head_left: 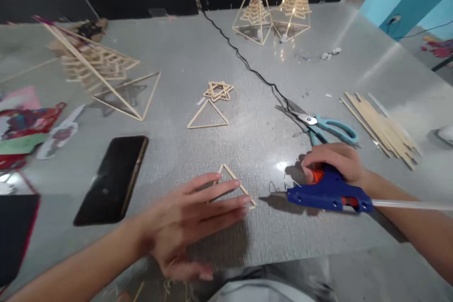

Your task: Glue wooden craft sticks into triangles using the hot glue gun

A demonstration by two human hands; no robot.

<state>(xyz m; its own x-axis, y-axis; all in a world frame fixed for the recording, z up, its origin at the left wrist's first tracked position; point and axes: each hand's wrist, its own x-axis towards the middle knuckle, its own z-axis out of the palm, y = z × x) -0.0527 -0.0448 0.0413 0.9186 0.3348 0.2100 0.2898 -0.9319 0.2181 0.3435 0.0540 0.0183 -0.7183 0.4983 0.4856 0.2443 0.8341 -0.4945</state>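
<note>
My left hand (198, 212) lies with its fingers stretched over a small triangle of wooden sticks (238, 180), hiding much of its left side and base. In my right hand (336, 160) is a blue glue gun (318, 197), its nozzle pointing left toward the triangle's lower right corner, with a gap between them. A clear glue stick (406, 205) juts from the gun's rear. Farther back, a second stick triangle (208, 126) lies flat, close to a six-pointed star of sticks (218, 90).
Scissors (314, 122) lie behind the glue gun, with loose wooden sticks (382, 127) to their right. A phone (111, 179) rests at left. Stick pyramids stand at the back (260, 9) and left (116, 80). A black cord (244, 59) crosses the table.
</note>
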